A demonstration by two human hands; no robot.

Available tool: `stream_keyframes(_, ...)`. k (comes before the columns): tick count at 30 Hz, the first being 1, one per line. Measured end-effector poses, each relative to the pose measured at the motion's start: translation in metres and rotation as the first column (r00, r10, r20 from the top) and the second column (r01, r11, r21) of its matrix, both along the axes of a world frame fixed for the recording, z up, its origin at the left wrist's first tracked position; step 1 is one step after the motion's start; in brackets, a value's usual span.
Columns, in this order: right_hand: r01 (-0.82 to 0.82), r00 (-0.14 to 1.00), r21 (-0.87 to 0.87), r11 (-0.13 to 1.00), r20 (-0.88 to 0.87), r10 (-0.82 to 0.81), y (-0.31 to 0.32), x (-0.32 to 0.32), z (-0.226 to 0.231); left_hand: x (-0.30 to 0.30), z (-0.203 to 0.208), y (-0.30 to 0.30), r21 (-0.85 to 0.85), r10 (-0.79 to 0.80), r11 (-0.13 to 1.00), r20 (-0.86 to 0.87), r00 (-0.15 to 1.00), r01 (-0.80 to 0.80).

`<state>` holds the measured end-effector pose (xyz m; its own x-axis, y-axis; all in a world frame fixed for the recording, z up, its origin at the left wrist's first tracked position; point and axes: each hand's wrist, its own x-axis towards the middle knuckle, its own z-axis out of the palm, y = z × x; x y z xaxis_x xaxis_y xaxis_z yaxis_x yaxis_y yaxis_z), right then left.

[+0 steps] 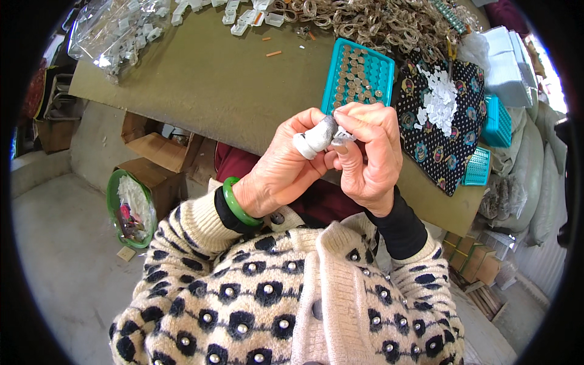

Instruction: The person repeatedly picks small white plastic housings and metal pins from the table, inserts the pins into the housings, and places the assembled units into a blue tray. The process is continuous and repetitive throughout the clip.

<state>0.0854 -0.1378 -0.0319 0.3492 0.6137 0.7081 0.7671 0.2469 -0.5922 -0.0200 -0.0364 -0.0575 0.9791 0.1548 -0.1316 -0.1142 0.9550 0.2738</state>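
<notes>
A small pale, translucent plastic piece [342, 135] is pinched between the fingertips of the right hand [368, 161], held up in front of the chest and above the near edge of the bench [213, 85]. The left hand [283, 170] closes in against it, its thumb wrapped in a white and grey finger cot pressing on the same piece; what exactly the fingers are doing to it is too small to tell.

Judging by the teal plastic grid tray [359, 76] lying just beyond the hands, the work looks partly done: many of its cells on the left hold small brownish round parts, while the cells toward the right stand unfilled.

Right of the tray, a heap of small white pieces [439, 100] lies on a dark patterned cloth [450, 158], with more teal trays [496, 121] at its far side. A tangle of brownish ring parts [377, 21] covers the bench's far end, and a clear plastic bag of white parts [115, 30] sits at the far left. Brown cardboard boxes [161, 152] stand under the bench, beside a green basin [129, 210] on the floor.
</notes>
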Motion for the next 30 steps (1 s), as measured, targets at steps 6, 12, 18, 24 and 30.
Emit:
stream_keyframes(6, 0.118, 0.982, -0.029, 0.993, 0.151, -0.112, 0.0, -0.006, -0.002, -0.004, -0.003, 0.001, -0.058, -0.065, 0.996, 0.0, 0.998, 0.065)
stream_keyframes(12, 0.195, 0.97, -0.165, 0.967, 0.18, -0.165, -0.002, -0.016, -0.003, -0.004, 0.007, 0.005, -0.003, -0.003, 1.0, -0.221, 0.975, 0.002)
stream_keyframes(18, 0.273, 0.956, -0.313, 0.909, 0.193, -0.221, -0.049, -0.001, 0.019, -0.007, 0.011, 0.022, 0.152, 0.036, 0.988, -0.04, 0.999, -0.03)
stream_keyframes(24, 0.631, 0.758, -0.337, 0.699, 0.461, -0.462, -0.086, 0.065, 0.003, -0.002, 0.01, 0.021, 0.188, 0.034, 0.981, 0.062, 0.998, -0.045)
stream_keyframes(30, 0.598, 0.787, -0.482, 0.64, 0.505, -0.355, -0.096, 0.078, -0.008, -0.005, 0.004, 0.015, 0.264, -0.01, 0.964, -0.002, 1.0, 0.01)
